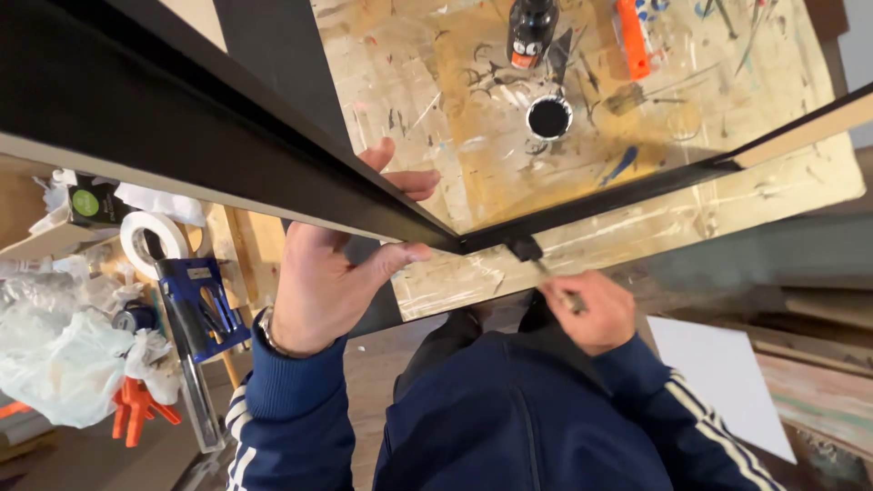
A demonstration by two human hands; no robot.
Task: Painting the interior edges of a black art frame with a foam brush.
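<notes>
Beyond the black frame (273,155), a small cup (549,117) of black paint.

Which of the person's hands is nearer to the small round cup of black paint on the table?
The left hand: it grips the black frame just below-left of the paint cup. The right hand, holding the brush, sits lower.

The left hand (318,282) is raised, fingers curled in a grip, thumb out. The right hand (591,309) is lower, pinched shut, both sleeves bent inward.
</notes>
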